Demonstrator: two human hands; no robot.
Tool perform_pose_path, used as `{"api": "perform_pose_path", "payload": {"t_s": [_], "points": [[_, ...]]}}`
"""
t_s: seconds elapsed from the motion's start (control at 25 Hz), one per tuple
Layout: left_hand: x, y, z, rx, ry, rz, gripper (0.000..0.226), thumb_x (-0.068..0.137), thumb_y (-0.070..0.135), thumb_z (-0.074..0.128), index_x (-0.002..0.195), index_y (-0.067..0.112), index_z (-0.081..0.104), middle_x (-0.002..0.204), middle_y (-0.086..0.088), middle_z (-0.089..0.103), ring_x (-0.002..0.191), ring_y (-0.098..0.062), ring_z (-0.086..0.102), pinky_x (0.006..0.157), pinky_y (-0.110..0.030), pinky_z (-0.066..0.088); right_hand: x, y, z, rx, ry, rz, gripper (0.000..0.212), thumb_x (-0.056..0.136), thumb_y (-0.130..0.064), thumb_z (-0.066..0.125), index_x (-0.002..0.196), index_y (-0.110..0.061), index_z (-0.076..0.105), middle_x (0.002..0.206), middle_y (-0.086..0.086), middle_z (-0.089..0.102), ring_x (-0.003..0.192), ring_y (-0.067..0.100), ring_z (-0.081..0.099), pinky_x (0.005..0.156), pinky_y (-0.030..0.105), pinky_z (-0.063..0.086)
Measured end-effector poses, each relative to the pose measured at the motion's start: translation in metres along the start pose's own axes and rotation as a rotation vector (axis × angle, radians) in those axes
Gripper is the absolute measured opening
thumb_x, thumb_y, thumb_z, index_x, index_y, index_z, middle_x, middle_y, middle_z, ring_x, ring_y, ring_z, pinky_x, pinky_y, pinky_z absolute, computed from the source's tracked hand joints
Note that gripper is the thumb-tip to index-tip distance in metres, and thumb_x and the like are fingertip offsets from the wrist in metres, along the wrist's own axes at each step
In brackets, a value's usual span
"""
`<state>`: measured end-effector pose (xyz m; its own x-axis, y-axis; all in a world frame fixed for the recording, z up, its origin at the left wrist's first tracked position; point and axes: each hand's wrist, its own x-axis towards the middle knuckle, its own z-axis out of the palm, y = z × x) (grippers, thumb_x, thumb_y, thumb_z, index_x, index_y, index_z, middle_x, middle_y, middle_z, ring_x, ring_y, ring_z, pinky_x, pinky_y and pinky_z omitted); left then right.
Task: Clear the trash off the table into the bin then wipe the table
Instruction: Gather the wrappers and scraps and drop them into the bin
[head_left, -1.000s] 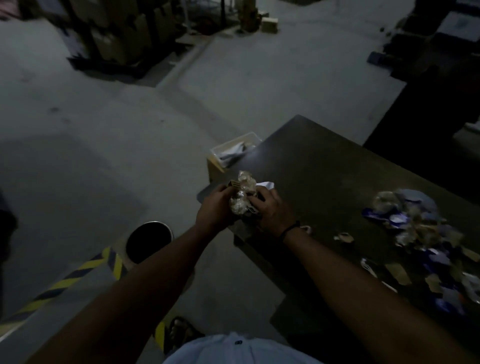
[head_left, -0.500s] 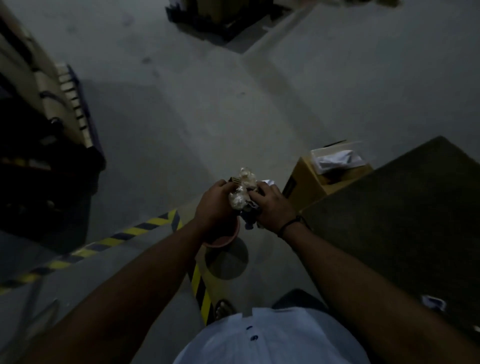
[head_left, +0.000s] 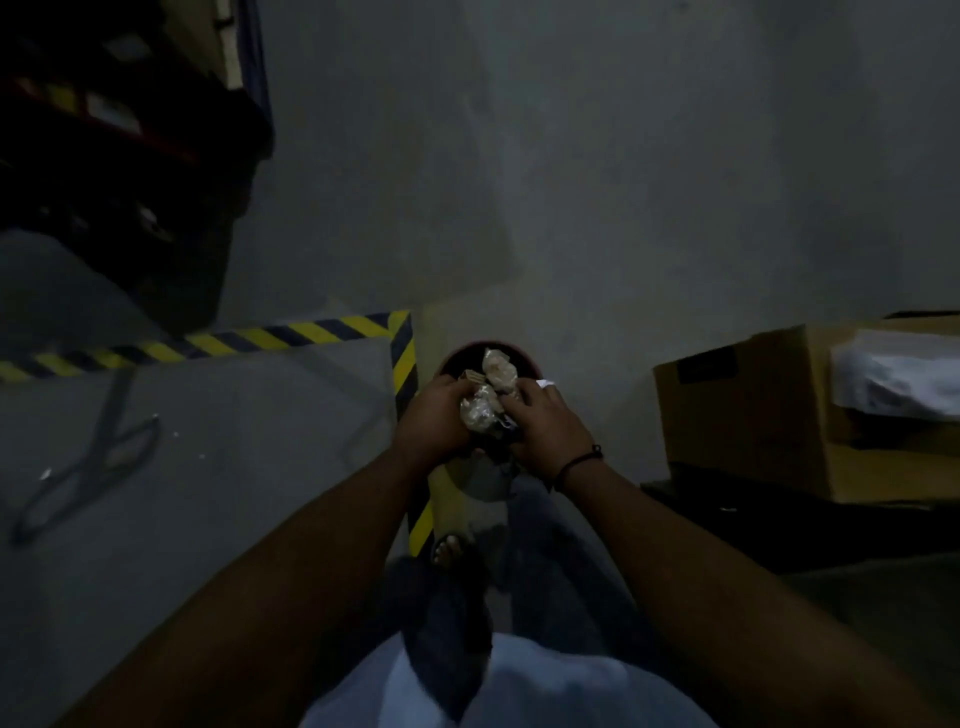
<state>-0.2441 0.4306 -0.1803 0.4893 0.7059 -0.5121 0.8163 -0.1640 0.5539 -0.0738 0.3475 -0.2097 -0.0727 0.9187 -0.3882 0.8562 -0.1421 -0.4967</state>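
Over bin (head_left: 511, 345) now: left hand (head_left: 434, 415), right hand (head_left: 545, 428) clutch crinkly wrappers (head_left: 488, 408).

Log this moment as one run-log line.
phase: dumping | left hand: grips trash wad | right hand: grips same wad | bin: on floor, below hands | release: not yet

One bin (head_left: 453, 361) by my count
Over it: one left hand (head_left: 434, 415), one right hand (head_left: 545, 431), one trash bundle (head_left: 488, 408); right of it, one cardboard box (head_left: 743, 410).
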Motion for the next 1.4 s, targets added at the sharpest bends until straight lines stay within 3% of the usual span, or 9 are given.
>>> {"api": "perform_pose_path", "payload": {"t_s": [0.28,0.44,0.56,0.64,0.76,0.88,1.08,1.2,1.4], "points": [[0.132,-0.113,0.102,-0.056,-0.112,-0.126,0.058,0.075,0.037,0.084,0.127,0.016,0.069,0.115,-0.015,0.066,0.105,-0.034,0.064,0.085,-0.033,0.048,0.12,0.087,0.115,0.017,-0.197,0.098,0.055,0.087,-0.025,0.07,0.14,-0.02,0.054,0.142,0.015,0.044,0.121,0.042,0.046,0.093,0.048,0.048],[0.204,-0.182,0.171,-0.295,-0.038,-0.217,0.047,0.082,0.029,0.079,0.124,0.013,0.07,0.118,-0.007,0.075,0.108,-0.017,0.069,0.084,-0.005,0.045,0.199,0.136,0.189,0.156,-0.179,0.224,0.062,0.087,-0.035,0.069,0.145,-0.022,0.051,0.141,0.018,0.044,0.122,0.044,0.047,0.101,0.047,0.046],[0.249,-0.215,0.212,-0.382,-0.006,-0.282,0.093,0.073,0.049,0.083,0.151,0.014,0.046,0.145,-0.005,0.061,0.131,-0.02,0.06,0.111,-0.032,0.048,0.232,0.156,0.227,0.365,-0.165,0.425,0.086,0.067,-0.068,0.059,0.145,-0.034,0.053,0.15,0.01,0.043,0.133,0.039,0.046,0.114,0.048,0.041],[0.259,-0.218,0.222,-0.385,-0.074,-0.312,0.107,0.077,0.049,0.082,0.161,0.011,0.028,0.157,-0.011,0.049,0.143,-0.027,0.049,0.118,-0.036,0.04,0.239,0.165,0.244,0.428,-0.167,0.49,0.1,0.053,-0.075,0.053,0.144,-0.034,0.056,0.155,0.008,0.041,0.139,0.037,0.045,0.117,0.047,0.039],[0.259,-0.212,0.214,-0.361,-0.127,-0.336,0.1,0.09,0.029,0.079,0.165,0.01,0.015,0.163,-0.015,0.04,0.149,-0.029,0.041,0.116,-0.029,0.033,0.238,0.163,0.239,0.434,-0.198,0.509,0.091,0.06,-0.061,0.066,0.145,-0.033,0.055,0.165,0.011,0.027,0.147,0.038,0.036,0.12,0.047,0.035],[0.254,-0.21,0.2,-0.32,-0.136,-0.324,0.095,0.088,0.028,0.078,0.164,0.01,0.023,0.161,-0.014,0.043,0.147,-0.03,0.043,0.118,-0.034,0.035,0.233,0.152,0.226,0.378,-0.221,0.448,0.074,0.083,-0.033,0.075,0.151,-0.03,0.048,0.168,0.014,0.013,0.145,0.039,0.038,0.119,0.044,0.037],[0.255,-0.208,0.18,-0.264,-0.16,-0.332,0.072,0.086,0.011,0.075,0.152,0.007,0.047,0.147,-0.014,0.059,0.135,-0.029,0.056,0.113,-0.04,0.046,0.238,0.137,0.222,0.27,-0.109,0.493,0.055,0.094,-0.013,0.063,0.146,-0.024,0.053,0.147,0.016,0.045,0.123,0.04,0.057,0.105,0.043,0.049],[0.256,-0.208,0.176,-0.268,-0.171,-0.333,0.058,0.087,0.01,0.074,0.143,0.008,0.056,0.136,-0.013,0.066,0.125,-0.027,0.063,0.101,-0.032,0.049,0.239,0.136,0.222,0.496,-0.039,0.611,0.045,0.092,-0.013,0.069,0.137,-0.016,0.064,0.134,0.012,0.066,0.125,0.029,0.06,0.107,0.024,0.041],[0.247,-0.213,0.179,-0.317,-0.169,-0.315,0.076,0.092,0.011,0.071,0.159,0.007,0.034,0.146,-0.015,0.058,0.133,-0.027,0.057,0.104,-0.035,0.047,0.224,0.132,0.229,0.585,-0.044,0.688,0.033,0.091,0.003,0.061,0.118,-0.01,0.076,0.131,0.013,0.068,0.124,0.029,0.061,0.105,0.025,0.043]]}}
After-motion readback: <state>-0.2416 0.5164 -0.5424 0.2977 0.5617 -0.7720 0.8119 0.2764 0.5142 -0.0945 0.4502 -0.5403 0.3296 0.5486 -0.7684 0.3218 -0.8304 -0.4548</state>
